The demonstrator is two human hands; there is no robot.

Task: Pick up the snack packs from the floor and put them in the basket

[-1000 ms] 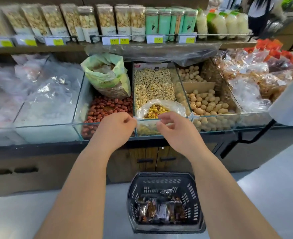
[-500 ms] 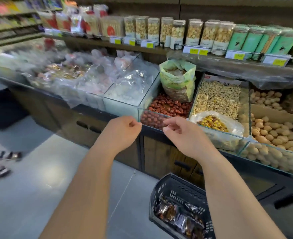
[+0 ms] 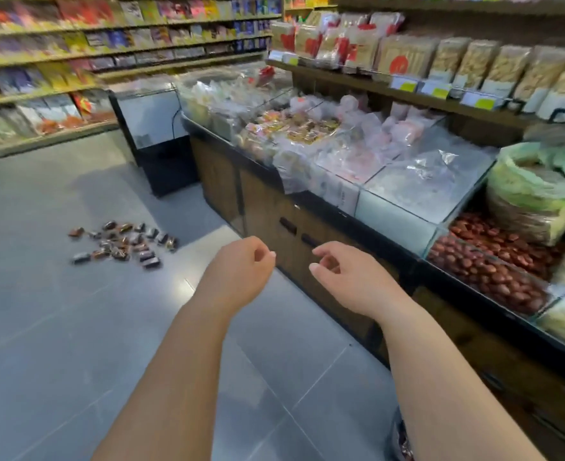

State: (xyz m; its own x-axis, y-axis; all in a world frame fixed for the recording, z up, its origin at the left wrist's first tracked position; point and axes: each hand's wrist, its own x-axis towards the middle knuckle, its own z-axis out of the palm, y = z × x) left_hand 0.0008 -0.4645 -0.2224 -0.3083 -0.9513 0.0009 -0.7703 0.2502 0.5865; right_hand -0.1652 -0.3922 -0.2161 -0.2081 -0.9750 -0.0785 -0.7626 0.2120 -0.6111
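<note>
Several small dark snack packs (image 3: 124, 241) lie scattered in a loose pile on the grey floor at the left, well ahead of both hands. My left hand (image 3: 241, 267) hangs in the air at centre, fingers loosely curled, holding nothing. My right hand (image 3: 344, 274) is beside it, fingers apart and empty. Only a dark sliver of the basket (image 3: 394, 437) shows at the bottom edge, mostly hidden behind my right forearm, with some packs inside.
A long wooden counter (image 3: 274, 207) with glass bins of bagged sweets, red dates (image 3: 494, 264) and a green sack (image 3: 537, 191) runs along the right. A black display case (image 3: 154, 134) stands at its far end. Shelves of packaged goods (image 3: 74, 61) line the back left.
My view has swung left, away from the nut bins and the basket, bringing the pile of packs on the floor into sight. Both hands stayed raised and loosened slightly from a pinch.
</note>
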